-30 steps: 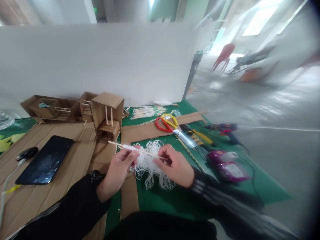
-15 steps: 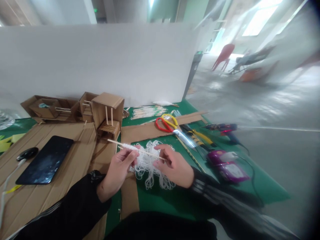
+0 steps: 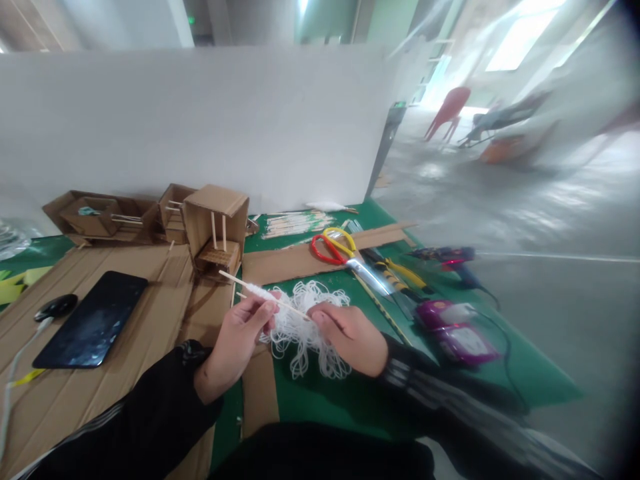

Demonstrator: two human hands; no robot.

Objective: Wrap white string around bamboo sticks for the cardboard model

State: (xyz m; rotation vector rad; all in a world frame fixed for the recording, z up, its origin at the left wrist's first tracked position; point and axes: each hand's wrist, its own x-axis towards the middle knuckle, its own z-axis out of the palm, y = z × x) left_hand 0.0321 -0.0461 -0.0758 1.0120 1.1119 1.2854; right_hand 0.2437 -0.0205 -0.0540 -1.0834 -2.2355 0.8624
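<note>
Holding a thin stick (image 3: 260, 295) between us, our left hand (image 3: 235, 340) pinches it near the middle while our right hand (image 3: 350, 333) closes its fingers on the far end, just over a loose heap of white string (image 3: 305, 327) on the green mat (image 3: 350, 393). A short stretch of the stick by the left fingers is already wound with string; the rest of the stick is bare and most of the string lies unwound in the heap, so we judge the winding only begun. Whether the right hand grips string as well as stick we cannot quite tell. Behind stand a cardboard model (image 3: 217, 230), scissors (image 3: 340, 250) and a phone (image 3: 93, 320).

Since half a second ago the stick has tilted, its free tip now nearer the model, and the right hand has curled tighter, its fingers no longer spread.
</note>
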